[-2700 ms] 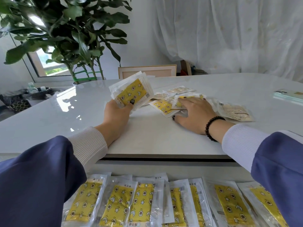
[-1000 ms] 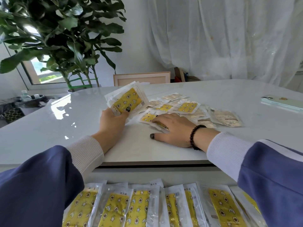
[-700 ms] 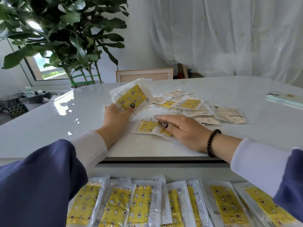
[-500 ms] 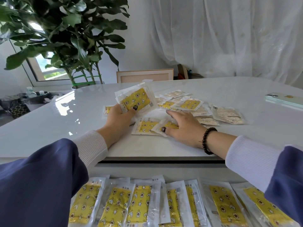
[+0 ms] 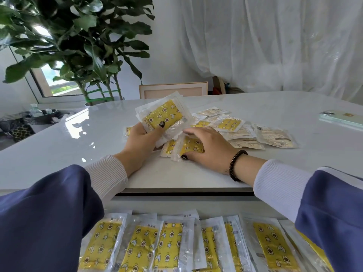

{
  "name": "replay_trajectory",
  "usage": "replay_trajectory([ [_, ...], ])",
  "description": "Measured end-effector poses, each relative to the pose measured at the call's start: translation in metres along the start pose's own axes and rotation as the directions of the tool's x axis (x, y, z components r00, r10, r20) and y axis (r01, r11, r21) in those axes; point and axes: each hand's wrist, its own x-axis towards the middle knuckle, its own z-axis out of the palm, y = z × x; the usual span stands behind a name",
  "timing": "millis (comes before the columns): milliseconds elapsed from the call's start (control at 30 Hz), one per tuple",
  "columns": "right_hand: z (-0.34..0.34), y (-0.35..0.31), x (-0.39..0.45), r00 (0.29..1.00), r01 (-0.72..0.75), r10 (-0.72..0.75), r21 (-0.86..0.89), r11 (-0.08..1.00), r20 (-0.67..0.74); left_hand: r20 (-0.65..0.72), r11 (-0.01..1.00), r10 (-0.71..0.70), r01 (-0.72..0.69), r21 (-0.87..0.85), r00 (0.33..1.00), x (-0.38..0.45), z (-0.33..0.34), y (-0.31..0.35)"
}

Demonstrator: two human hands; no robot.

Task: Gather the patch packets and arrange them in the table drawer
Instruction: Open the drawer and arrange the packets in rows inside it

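Left hand (image 5: 139, 141) grips glossy plastic packet stack (image 5: 164, 115) | right hand (image 5: 208, 148) fingers pinch flat yellow packet (image 5: 189, 147)

Yellow star-print patch packets (image 5: 229, 124) lie scattered on the white table; others line the open drawer (image 5: 149, 213) in a row.
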Motion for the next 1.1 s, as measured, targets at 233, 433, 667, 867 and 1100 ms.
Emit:
replay_trajectory([
  [233,0.000,0.008,0.009,0.942,-0.330,0.301,0.250,0.910,0.149,0.056,0.958,-0.089,0.101,-0.268,0.994,0.005,-0.010,0.002],
  [433,0.000,0.000,0.009,0.978,-0.201,0.207,0.299,0.933,0.012,0.131,0.941,-0.081,0.119,-0.318,0.988,0.004,-0.011,0.002],
  [667,0.004,0.002,0.018,0.958,-0.287,0.280,0.211,0.934,0.063,0.203,0.900,-0.075,0.154,-0.409,0.976,0.000,-0.012,0.005],
  [867,0.001,-0.004,0.018,0.987,-0.100,0.098,-0.007,0.995,-0.129,0.181,0.893,-0.080,0.151,-0.425,0.980,0.001,-0.012,0.004],
  [1100,-0.025,0.004,0.026,0.981,-0.126,0.107,-0.111,0.986,-0.159,0.106,0.901,-0.143,0.173,-0.399,0.984,0.005,-0.009,0.002],
])
